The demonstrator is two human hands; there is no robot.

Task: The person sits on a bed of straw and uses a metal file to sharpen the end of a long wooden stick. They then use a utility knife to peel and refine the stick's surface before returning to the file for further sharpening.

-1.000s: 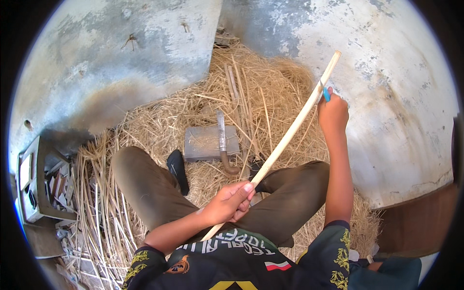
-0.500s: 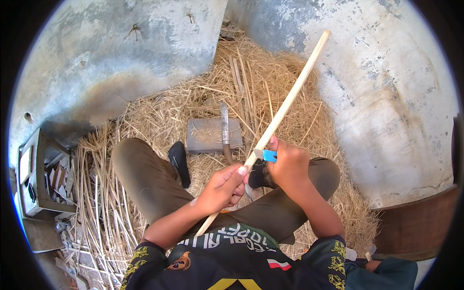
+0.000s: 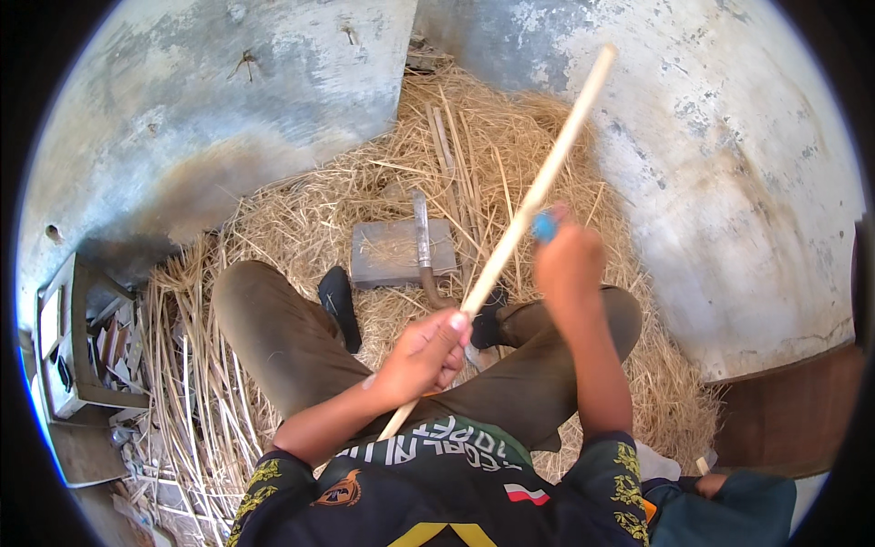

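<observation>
A long pale wooden stick (image 3: pixel 538 187) slants from my lap up toward the far right. My left hand (image 3: pixel 422 361) is closed around its lower part, thumb lying along the top. Farther up, my right hand (image 3: pixel 571 260) is closed on a small blue-handled blade (image 3: pixel 545 227), held against or just beside the stick; motion blur hides its metal edge and the exact contact. Beyond my crossed legs, a curved-handled machete (image 3: pixel 422 232) lies across a grey block (image 3: pixel 387 252).
Shavings (image 3: pixel 519 128) cover the floor, with long strips (image 3: pixel 196 383) piled at left. A wooden frame box (image 3: pixel 77 337) holding scraps stands far left. Worn walls (image 3: pixel 720 182) close in the far side and right. Part of another person in dark green cloth (image 3: pixel 729 520) shows at lower right.
My right hand has slid the blue-handled blade up along the stick, away from my left hand. The left hand keeps its hold in about the same place.
</observation>
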